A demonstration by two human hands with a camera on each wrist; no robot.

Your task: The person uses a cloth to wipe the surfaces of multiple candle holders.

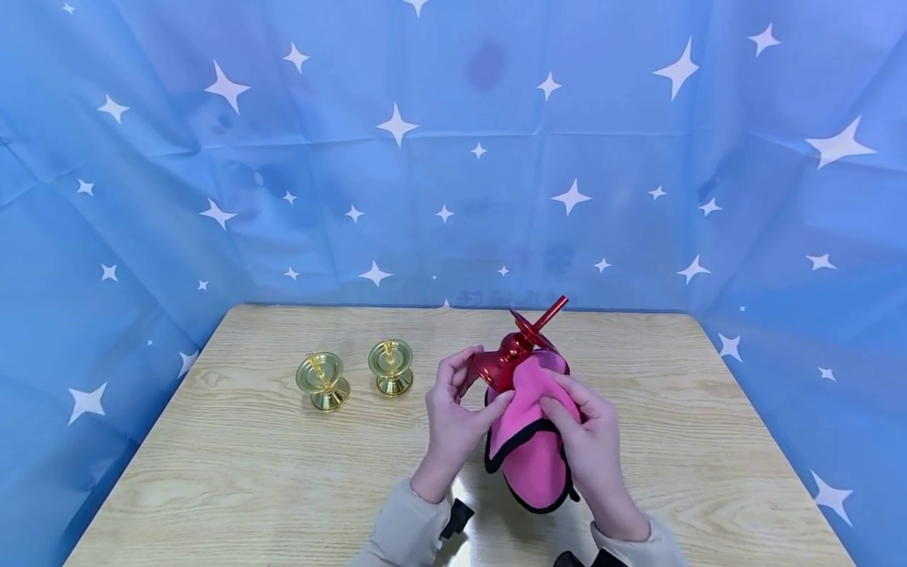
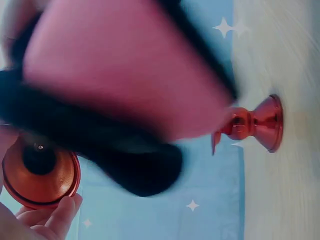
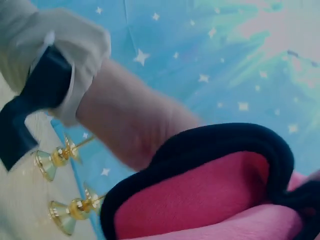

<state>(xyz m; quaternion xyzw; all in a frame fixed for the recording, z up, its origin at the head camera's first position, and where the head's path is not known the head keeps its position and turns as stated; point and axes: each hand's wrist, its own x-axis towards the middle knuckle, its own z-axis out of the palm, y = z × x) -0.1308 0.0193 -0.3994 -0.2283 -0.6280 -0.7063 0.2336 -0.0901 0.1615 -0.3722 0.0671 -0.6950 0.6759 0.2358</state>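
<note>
My left hand holds a red metallic candlestick by its flared base, fingers along one side and thumb near the lower rim. The candlestick is tilted, its dish and thin spike pointing up and right. My right hand pinches a pink cloth with black edging, bunched against the candlestick's stem and dish. Below the hands the rest of the cloth hangs down. In the left wrist view the held candlestick's round underside shows, and the blurred cloth covers much of the picture.
Two gold candlesticks stand on the wooden table to the left. A second red candlestick stands on the table in the left wrist view, partly behind the cloth. A blue star-patterned curtain surrounds the table's back and sides.
</note>
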